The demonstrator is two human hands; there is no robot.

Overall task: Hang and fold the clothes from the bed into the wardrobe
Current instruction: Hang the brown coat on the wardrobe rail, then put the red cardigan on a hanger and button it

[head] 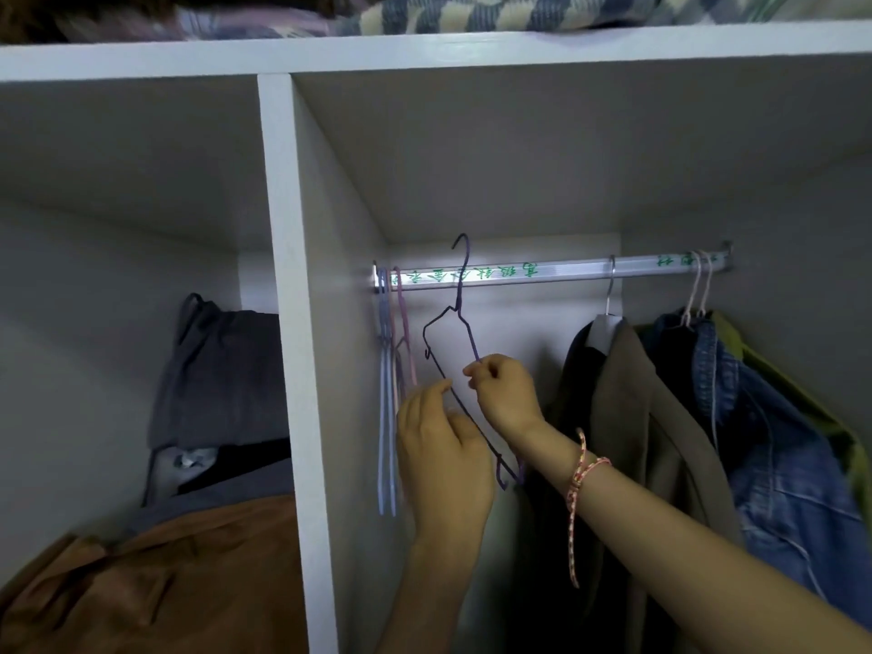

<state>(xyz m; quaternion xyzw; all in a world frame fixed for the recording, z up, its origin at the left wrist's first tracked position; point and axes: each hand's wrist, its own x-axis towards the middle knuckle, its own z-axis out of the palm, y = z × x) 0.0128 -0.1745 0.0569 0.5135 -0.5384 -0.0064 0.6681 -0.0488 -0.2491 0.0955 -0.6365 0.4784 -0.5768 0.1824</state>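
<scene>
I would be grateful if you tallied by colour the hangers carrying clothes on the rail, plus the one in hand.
Silver-hooked hanger: 1
Pink hangers: 2
Dark purple hanger, held by left hand and right hand: 1
Total: 4

The wardrobe [283, 276] is plain white. Its rail [542, 271] is silvery with green characters printed along it. The wire hanger [463, 280] is dark purple; the hangers at the rail's left end [384, 370] are pale blue, with a pink one [402, 304] beside them. The blazer [627, 394] is olive-brown on a white hanger [605, 325], the denim jacket [778, 441] mottled blue, and the garment behind it [802, 398] yellow-green. The wrist cord [582, 469] is braided pink and white. In the left compartment, the bag [222, 370] is dark grey and the folded cloth [165, 582] rust-brown. On the top shelf, the blanket [472, 11] is patterned slate blue and cream.
</scene>
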